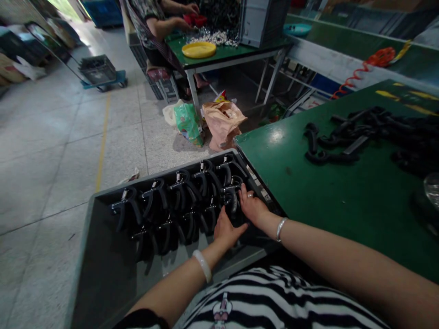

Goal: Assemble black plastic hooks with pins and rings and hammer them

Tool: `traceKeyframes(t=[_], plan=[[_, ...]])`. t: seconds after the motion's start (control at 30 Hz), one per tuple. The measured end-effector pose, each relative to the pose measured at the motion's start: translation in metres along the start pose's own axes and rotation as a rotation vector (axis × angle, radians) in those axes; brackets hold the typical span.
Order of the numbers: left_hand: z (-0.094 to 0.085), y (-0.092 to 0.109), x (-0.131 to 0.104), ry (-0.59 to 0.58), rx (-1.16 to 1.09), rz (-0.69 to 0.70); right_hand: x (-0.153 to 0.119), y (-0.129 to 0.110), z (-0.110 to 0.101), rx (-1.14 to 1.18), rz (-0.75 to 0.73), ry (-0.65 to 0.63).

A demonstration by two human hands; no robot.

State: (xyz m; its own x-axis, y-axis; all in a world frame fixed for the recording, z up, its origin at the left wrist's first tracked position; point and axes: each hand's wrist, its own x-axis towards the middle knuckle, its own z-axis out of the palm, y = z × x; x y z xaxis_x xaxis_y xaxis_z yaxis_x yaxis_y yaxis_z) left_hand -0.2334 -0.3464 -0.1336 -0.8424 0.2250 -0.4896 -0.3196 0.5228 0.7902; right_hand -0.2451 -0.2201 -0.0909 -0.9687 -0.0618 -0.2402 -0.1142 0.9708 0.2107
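Two rows of black hand grip strengtheners (184, 187) with silver springs stand in a grey plastic crate (103, 256). At the right end of the nearer row, one grip strengthener (233, 197) is between my hands. My right hand (254, 209) lies along its right side with the fingers against it; the thumb is hidden. My left hand (228, 230) is just below and left of it, thumb spread away from the fingers, with the fingertips close to the handles. Shadow hides the lower ends of the handles.
A green worktable (302, 201) adjoins the crate on the right, with a pile of black handle parts (363, 132). Beyond the crate stand a brown paper sack (222, 125) and a green bag (188, 123). A seated person (154, 27) works at another table holding a yellow tray (199, 50).
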Motion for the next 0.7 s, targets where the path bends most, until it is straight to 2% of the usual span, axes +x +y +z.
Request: traceKeyframes(t=[0.13,0.2,0.3,0.43,0.6,0.7], plan=[[0.002,0.011,0.007,0.050,0.432,-0.009,-0.003,0.001,-0.007,-0.003,-0.005,-0.022],[-0.002,0.015,0.012,0.013,0.578,0.036,-0.004,0.003,-0.009,-0.002,-0.007,-0.022],[-0.009,0.016,0.017,-0.067,0.717,0.175,-0.004,0.007,-0.008,-0.025,-0.025,0.011],[-0.006,0.019,0.021,-0.123,0.749,0.201,-0.002,0.009,0.005,-0.109,-0.045,0.057],[0.001,0.023,0.024,-0.063,0.639,0.232,0.006,0.019,0.016,-0.155,-0.116,0.092],[-0.002,0.022,0.027,-0.081,0.632,0.219,0.007,0.021,0.016,-0.115,-0.118,0.086]])
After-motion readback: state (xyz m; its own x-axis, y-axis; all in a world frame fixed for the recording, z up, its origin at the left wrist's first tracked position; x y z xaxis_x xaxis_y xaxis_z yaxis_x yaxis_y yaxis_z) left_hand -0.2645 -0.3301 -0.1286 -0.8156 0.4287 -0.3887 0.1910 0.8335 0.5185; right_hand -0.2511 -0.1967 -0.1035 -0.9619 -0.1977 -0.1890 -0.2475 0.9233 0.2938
